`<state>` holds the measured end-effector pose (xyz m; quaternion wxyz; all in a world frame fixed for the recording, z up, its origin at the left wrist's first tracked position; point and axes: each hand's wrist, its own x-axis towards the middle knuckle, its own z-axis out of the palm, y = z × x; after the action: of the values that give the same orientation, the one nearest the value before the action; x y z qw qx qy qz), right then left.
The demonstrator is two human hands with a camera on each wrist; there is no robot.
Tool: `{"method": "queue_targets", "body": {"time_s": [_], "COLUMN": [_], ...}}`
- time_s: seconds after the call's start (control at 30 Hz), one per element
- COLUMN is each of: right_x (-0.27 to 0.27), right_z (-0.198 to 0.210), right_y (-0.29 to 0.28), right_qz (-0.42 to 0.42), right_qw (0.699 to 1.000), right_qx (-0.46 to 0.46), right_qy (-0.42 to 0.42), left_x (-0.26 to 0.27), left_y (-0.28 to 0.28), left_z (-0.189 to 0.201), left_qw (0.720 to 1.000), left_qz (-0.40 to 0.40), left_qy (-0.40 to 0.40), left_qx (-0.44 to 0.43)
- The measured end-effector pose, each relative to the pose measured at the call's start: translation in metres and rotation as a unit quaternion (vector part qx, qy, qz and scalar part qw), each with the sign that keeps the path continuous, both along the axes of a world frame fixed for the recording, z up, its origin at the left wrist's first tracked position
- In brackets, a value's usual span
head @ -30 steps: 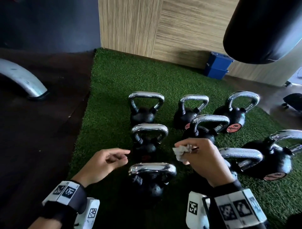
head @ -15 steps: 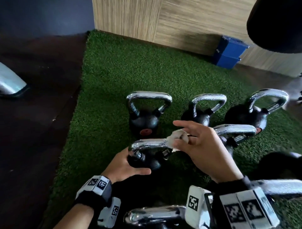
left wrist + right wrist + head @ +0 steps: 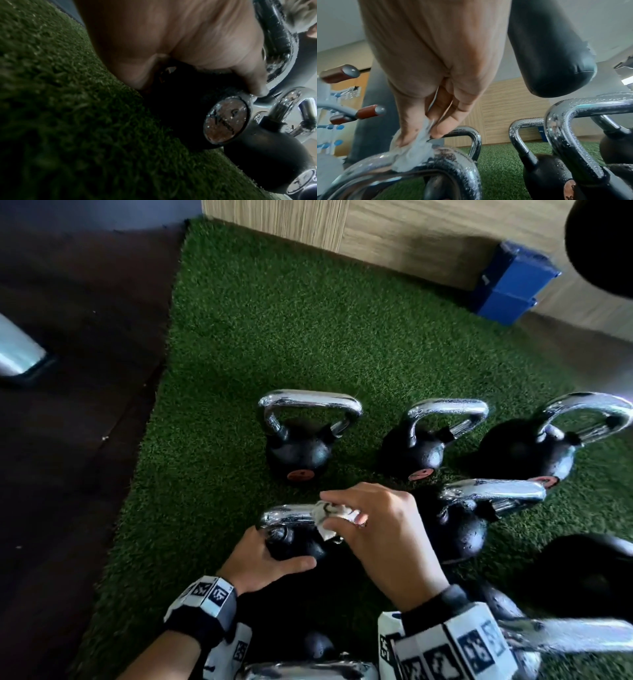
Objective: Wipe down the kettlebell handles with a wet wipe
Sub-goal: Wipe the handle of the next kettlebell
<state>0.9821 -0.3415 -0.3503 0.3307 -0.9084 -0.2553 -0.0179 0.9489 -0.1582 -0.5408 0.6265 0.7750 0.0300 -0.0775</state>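
Note:
Several black kettlebells with chrome handles stand on green turf (image 3: 239, 344). My left hand (image 3: 263, 563) grips the round body of the near-middle kettlebell (image 3: 298, 546), thumb across its front; in the left wrist view that hand (image 3: 171, 44) covers the dark ball (image 3: 185, 94). My right hand (image 3: 373, 529) pinches a crumpled white wet wipe (image 3: 325, 517) and presses it on the right part of that kettlebell's chrome handle (image 3: 284, 513). The right wrist view shows the wipe (image 3: 412, 150) on the handle (image 3: 447, 159) under my fingers (image 3: 443, 125).
Three more kettlebells (image 3: 301, 436) stand in a far row, another (image 3: 459, 522) just right of my right hand. A black punching bag (image 3: 547, 51) hangs at upper right. Blue boxes (image 3: 510, 285) sit by the wooden wall. Dark flooring (image 3: 68, 440) lies left of the turf.
My left hand went from hovering loosely to gripping the middle kettlebell's body. My right hand brought the wipe down onto its handle and is now wrapped over it. The view leaned forward.

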Motion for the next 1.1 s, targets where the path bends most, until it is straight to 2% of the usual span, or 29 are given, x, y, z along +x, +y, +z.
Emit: {"method": "queue_targets", "body": {"time_s": [0.23,0.33,0.47,0.57,0.77,0.93,1.1], "right_x": [-0.008,-0.01,-0.004,-0.003,0.015,0.019,0.025], "right_z": [0.001,0.002,0.001,0.001,-0.015,-0.028,-0.041], "right_y": [0.015,0.002,-0.003,-0.003,-0.032,-0.037,-0.036], "right_qz": [0.043,0.005,-0.034,-0.015,-0.085,-0.115,-0.101], "right_qw": [0.996,0.997,0.991,0.993,0.989,0.987,0.982], "right_qx": [-0.075,-0.077,-0.127,-0.117,-0.098,-0.091,-0.115], "right_qy": [-0.025,-0.014,0.012,0.025,0.066,0.062,0.108], "left_x": [0.0,-0.002,-0.003,-0.003,-0.002,-0.002,-0.003], "left_y": [0.001,0.0,0.001,0.0,-0.002,-0.003,-0.002], "left_z": [0.005,0.007,0.006,0.006,0.007,0.007,0.007], "left_qw": [1.0,1.0,1.0,1.0,0.999,0.998,0.998], "left_qz": [-0.018,-0.015,-0.011,-0.002,0.002,-0.002,-0.012], "left_qy": [0.0,0.001,0.004,0.003,0.008,0.007,0.002], "left_qx": [-0.013,-0.012,-0.006,-0.011,-0.045,-0.07,-0.065]}}
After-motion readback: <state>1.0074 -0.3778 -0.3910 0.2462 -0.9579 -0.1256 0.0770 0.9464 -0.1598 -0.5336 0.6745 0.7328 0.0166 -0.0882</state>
